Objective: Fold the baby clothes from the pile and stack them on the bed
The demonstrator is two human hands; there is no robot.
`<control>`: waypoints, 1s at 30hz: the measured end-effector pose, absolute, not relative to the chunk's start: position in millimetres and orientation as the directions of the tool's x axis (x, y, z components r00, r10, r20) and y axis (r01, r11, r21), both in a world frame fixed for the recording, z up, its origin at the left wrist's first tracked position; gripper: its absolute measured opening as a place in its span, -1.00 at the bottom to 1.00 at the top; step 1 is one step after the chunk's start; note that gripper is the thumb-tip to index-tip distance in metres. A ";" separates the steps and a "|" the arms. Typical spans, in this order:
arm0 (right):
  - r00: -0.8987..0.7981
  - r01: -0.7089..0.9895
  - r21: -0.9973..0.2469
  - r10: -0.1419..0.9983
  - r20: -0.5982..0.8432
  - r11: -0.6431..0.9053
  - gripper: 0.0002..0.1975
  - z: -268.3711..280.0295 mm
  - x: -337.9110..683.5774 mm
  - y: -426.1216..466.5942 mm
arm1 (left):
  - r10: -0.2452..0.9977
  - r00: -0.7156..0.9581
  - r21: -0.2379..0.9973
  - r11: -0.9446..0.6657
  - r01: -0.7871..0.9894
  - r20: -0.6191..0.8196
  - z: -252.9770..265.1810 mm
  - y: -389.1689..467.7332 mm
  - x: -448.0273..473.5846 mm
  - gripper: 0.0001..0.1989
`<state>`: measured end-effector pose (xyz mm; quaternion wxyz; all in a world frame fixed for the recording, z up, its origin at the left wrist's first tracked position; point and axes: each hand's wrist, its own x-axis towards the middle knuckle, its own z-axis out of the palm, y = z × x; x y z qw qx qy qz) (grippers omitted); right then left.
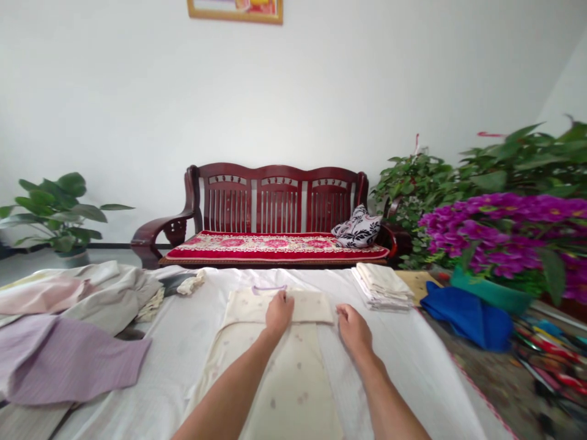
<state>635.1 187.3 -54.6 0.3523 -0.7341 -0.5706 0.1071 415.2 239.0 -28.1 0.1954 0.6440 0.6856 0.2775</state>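
A cream long-sleeved shirt (293, 379) with small faint motifs and a lavender neckline lies spread out in front of me, neck end away from me. One sleeve (312, 307) is laid flat across the upper part. My left hand (279, 315) is closed on the fabric at the middle of that folded band. Just beyond the right end of the band, my right hand (355, 330) has its fingers curled inward close to the edge. Its fingertips are partly hidden, so what they pinch is unclear.
A white sheet (403, 360) covers the table. At the left lies a loose pile of clothes (68, 354); a folded stack (383, 286) sits at the back right. Beyond are a blue cloth (468, 318), purple flowers (504, 232) and a wooden bench (279, 201) with a cushion (358, 229).
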 end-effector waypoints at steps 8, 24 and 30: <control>0.209 0.905 -0.423 0.917 0.340 -0.050 -0.67 -53.2 626.4 183.3 | 0.968 -0.231 0.679 0.108 0.726 0.094 -22.9 264.4 345.1 -0.80; -0.010 0.946 -0.289 0.903 0.429 0.148 -0.84 -47.1 568.4 188.4 | 0.964 -0.239 0.728 0.085 0.680 0.112 -32.6 259.2 325.1 -0.73; -0.117 0.963 -0.171 0.899 0.423 0.206 -0.82 -47.5 569.0 186.6 | 0.965 -0.243 0.637 0.128 0.760 0.096 -34.3 247.6 307.6 -0.66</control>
